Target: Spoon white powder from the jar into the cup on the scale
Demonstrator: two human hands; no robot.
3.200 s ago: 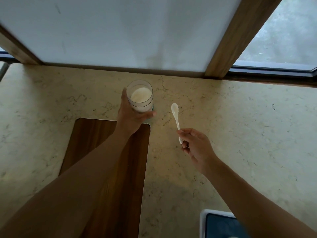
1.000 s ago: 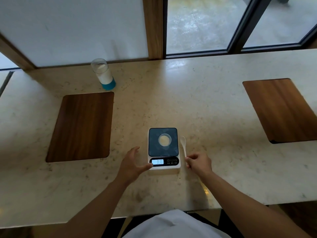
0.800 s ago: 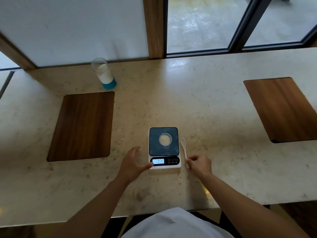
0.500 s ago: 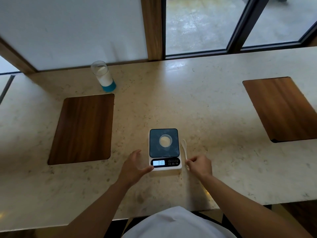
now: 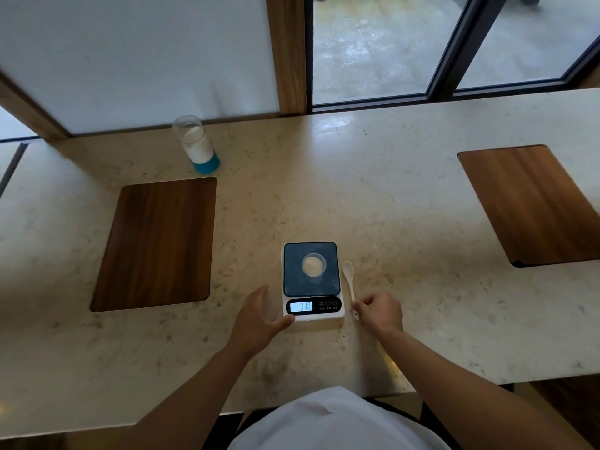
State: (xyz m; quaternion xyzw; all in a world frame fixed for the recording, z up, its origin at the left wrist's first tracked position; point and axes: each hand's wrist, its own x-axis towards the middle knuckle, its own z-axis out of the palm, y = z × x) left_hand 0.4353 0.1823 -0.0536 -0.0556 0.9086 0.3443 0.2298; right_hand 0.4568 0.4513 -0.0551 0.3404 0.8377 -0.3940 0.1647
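Your two hands flank the kitchen scale, with the powder jar well off to the far left.

Far beyond your left hand (image 5: pixel 256 319) and to its left, the glass jar (image 5: pixel 195 144) with the blue base stands upright, open and partly filled with white powder, just past the near wooden inlay (image 5: pixel 156 243) in the marble counter (image 5: pixel 373 196). Your left hand is spread and loose, gripping nothing, its thumb touching the scale (image 5: pixel 312 280) at the front left corner. Between your hands, the small clear cup (image 5: pixel 313 264) sits centred on the dark platform with powder in it; the display is lit. Your right hand (image 5: pixel 380 311) pinches the handle end of the white spoon (image 5: pixel 350 280), which lies beside the scale's right edge, bowl pointing away from you.
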